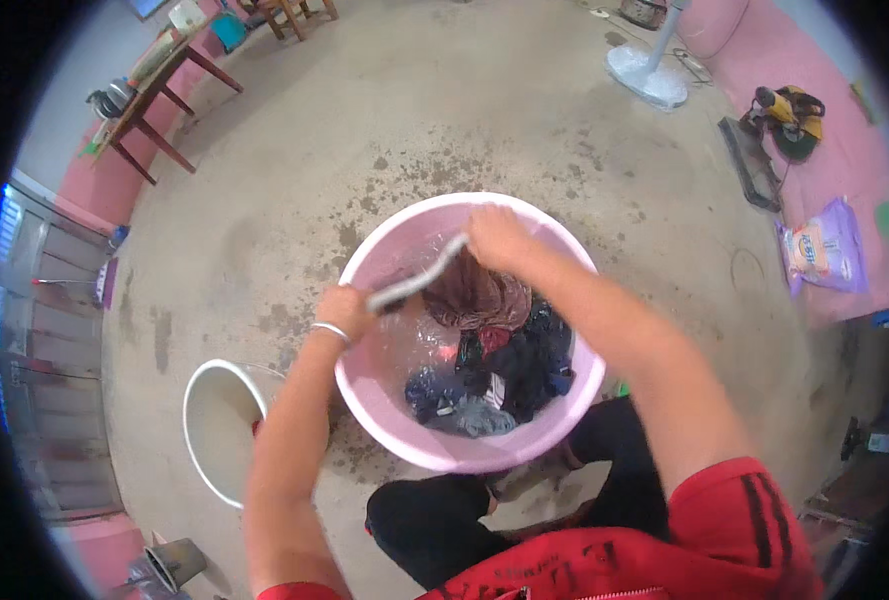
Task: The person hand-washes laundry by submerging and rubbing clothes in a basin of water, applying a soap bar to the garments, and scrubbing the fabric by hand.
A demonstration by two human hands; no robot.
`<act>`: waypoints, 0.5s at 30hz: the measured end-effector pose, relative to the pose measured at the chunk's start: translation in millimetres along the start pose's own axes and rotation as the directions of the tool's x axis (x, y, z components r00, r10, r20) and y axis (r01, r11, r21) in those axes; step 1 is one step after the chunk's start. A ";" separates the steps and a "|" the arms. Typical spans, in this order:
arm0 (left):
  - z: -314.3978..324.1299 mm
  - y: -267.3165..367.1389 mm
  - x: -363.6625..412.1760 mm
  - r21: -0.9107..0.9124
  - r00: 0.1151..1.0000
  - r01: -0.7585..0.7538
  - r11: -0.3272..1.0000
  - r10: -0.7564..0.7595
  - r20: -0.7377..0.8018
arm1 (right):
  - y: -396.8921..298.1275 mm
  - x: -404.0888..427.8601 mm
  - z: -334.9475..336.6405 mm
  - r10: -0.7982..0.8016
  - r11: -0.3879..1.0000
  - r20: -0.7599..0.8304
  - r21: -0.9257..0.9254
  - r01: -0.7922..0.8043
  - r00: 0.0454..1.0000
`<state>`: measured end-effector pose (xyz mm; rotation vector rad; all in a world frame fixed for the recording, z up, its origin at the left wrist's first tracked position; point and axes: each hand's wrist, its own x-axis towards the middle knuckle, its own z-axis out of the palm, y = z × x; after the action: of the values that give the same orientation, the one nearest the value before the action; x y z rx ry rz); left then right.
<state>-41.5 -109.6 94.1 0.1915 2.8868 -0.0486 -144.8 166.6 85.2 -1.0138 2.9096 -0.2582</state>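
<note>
A large pink plastic tub [384,442] stands on the floor before me, holding water and wet clothes. At its left rim my left hand [345,311], with a light bangle on the wrist, is closed on one end of a pale strip of cloth [418,280]. My right hand [495,236] grips the strip's other end near the far rim. A brown wet garment [478,296] lies below the right hand and seems to join the strip; the exact link is blurred. Dark garments [523,367] and a grey one [478,417] lie in the water nearer me.
A white-rimmed bucket [187,420] stands left of the tub, partly behind my left arm. Wet spots mark the concrete floor [444,97]. Farther off are a wooden table [144,97], a white stand base [647,75], a yellow-and-black power saw [786,112] and a purple bag [827,247].
</note>
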 end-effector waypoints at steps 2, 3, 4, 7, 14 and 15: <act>80.0 20.0 25.3 -0.044 0.968 -0.015 0.999 0.026 0.251 | -0.6 -13.0 82.5 0.081 0.995 0.084 0.055 -0.086 0.993; 107.3 33.4 30.6 -0.031 0.970 -0.035 0.999 0.041 0.240 | -5.0 -23.9 115.7 0.089 0.991 0.081 0.093 -0.097 0.993; 137.6 40.6 31.1 -0.014 0.972 -0.045 0.999 0.047 0.232 | -18.8 -33.5 148.9 0.130 0.985 0.063 0.102 -0.136 0.989; 217.8 53.5 13.0 0.160 0.993 -0.121 0.980 0.121 0.014 | -39.1 -41.9 207.0 0.162 0.983 0.078 0.075 -0.168 0.984; 252.6 17.3 28.1 0.029 0.885 -0.034 0.999 0.017 0.465 | -7.5 5.3 244.5 0.114 0.986 0.538 0.045 -0.163 0.835; 250.8 9.9 26.0 0.019 0.868 0.006 1.000 -0.014 0.496 | -8.2 6.5 241.8 0.100 0.989 0.610 0.025 -0.145 0.786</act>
<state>-4.3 -108.9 -155.4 0.1413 2.3706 -0.1080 -120.3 122.2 -151.5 -0.7137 2.3371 -0.0142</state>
